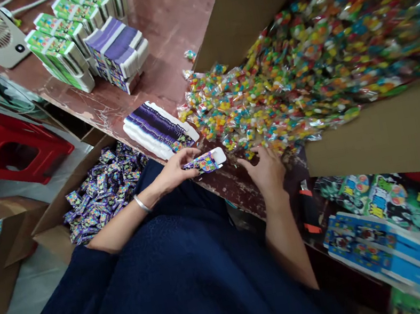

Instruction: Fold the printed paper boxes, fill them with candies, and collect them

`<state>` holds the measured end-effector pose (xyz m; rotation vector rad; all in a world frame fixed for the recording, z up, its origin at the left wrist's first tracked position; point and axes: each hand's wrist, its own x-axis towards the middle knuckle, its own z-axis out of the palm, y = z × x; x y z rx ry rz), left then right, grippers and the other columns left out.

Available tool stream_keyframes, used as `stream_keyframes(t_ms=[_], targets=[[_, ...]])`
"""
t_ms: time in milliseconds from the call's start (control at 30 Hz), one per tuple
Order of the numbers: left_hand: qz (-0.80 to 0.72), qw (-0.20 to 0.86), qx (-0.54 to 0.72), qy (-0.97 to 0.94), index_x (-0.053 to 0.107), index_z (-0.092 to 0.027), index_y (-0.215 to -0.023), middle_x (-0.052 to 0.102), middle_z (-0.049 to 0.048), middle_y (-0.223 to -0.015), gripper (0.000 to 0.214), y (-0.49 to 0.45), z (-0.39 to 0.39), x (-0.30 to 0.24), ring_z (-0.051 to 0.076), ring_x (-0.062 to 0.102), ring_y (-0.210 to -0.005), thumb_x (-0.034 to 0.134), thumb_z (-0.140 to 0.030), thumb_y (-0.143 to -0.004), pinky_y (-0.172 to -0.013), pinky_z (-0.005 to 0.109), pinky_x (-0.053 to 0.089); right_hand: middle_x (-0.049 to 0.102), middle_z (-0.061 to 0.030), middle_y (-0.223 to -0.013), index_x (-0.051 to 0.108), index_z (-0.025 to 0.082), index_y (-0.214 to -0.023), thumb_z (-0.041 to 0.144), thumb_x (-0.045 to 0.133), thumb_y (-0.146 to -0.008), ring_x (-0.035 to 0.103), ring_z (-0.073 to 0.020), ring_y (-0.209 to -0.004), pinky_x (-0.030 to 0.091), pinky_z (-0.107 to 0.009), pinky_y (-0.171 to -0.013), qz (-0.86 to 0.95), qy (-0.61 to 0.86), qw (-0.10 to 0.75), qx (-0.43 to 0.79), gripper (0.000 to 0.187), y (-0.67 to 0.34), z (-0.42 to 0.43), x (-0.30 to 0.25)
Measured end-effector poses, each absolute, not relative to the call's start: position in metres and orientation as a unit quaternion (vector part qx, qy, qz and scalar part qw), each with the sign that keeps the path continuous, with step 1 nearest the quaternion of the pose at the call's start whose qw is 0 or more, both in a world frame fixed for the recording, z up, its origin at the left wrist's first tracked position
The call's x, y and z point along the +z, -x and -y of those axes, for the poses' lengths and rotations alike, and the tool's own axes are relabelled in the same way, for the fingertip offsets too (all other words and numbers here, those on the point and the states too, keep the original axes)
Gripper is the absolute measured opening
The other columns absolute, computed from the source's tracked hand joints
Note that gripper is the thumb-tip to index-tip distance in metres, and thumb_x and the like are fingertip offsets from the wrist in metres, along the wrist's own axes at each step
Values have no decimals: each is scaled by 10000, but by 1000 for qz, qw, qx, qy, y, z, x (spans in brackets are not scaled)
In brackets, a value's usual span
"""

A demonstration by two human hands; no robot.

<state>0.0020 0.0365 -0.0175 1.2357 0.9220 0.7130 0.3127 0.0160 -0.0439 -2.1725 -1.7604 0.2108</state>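
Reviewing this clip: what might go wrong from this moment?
The purple box in the left hand has its near-pile end open, so anything inside might slip out if it tips.

The right hand is at the edge of the loose candy pile; a careless reach could scatter packets.

The fanned purple cartons lie near the table edge, beside the left hand, and might get knocked off.

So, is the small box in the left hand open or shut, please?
Open at one end: the small box has its white flap sticking out, untucked.
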Motion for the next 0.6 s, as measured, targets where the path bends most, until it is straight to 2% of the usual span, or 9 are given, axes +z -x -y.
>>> stream_keyframes(t_ms=[100,167,300,367,467,600], targets=[[-378,715,283,-515,635,-154,-1124,695,73,-1057,388,-8,-33,-21,178,654,-928,722,-247,-757,-869,344,546,780,-190,-1061,735,183,-1022,381,592,-925,708,-326,-983,551,-481,-920,636,746,185,64,263,-308,-12,-50],[-382,718,271,-514,630,-150,-1091,693,55,-1000,338,-10,-31,-21,161,644,-872,723,-263,-786,-846,334,544,794,-170,-1017,748,186,-969,359,547,-954,729,-288,-883,578,-462,-882,633,733,238,75,266,-305,-10,-46],[-419,625,265,-603,616,-165,-1246,695,34,-986,412,-10,-30,-18,142,614,-811,705,-238,-850,-806,312,526,796,-98,-990,749,202,-1053,445,631,-955,746,-219,-749,639,-399,-742,560,698,420,149,288,-286,-8,-14],[-425,586,250,-643,634,-169,-1281,711,42,-1006,388,-10,-30,-16,146,613,-810,677,-274,-910,-806,317,519,779,-46,-905,723,214,-1052,451,737,-891,752,-206,-738,653,-365,-695,525,666,490,201,286,-269,-7,8],[-412,577,249,-660,672,-161,-1241,733,61,-1061,326,-13,-28,-13,159,635,-855,646,-336,-967,-819,322,516,763,-18,-852,706,225,-946,418,786,-870,744,-184,-716,654,-338,-702,542,634,496,242,223,-245,-8,33],[-397,594,271,-645,689,-162,-1221,748,53,-1037,312,-17,-26,-10,160,656,-853,678,-332,-959,-814,315,528,752,-22,-857,728,232,-887,398,748,-911,723,-183,-738,627,-331,-716,603,625,429,246,169,-227,-12,38]])
